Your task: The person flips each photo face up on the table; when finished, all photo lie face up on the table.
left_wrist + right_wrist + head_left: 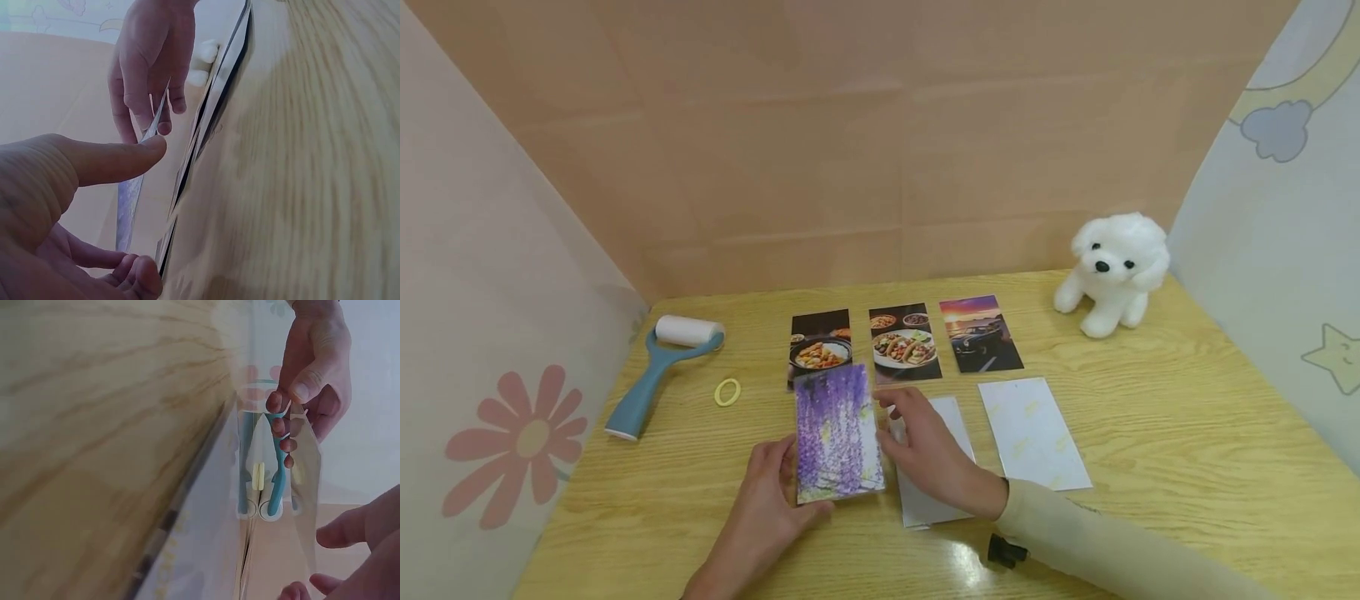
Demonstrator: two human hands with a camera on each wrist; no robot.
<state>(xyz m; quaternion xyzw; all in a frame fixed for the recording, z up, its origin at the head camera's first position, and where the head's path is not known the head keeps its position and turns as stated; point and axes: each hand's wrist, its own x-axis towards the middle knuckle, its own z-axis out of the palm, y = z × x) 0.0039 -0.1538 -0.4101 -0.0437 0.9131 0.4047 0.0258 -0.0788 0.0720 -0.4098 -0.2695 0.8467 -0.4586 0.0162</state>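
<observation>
My left hand grips a photo card of purple hanging flowers by its lower left corner, thumb at the near edge, fingers behind. In the left wrist view the card is tilted up above the table. My right hand is beside the card's right edge, fingers loosely bent; the right wrist view shows a gap between its thumb and fingers. Under the right hand lie white face-down cards, and another white card lies to the right. Behind stand in a row a noodle-bowl photo, a taco photo and a car-at-sunset photo, all flat.
A blue-handled lint roller lies at the left of the wooden table, with a pale yellow ring near it. A white plush dog sits at the back right. A small black object is by the right sleeve.
</observation>
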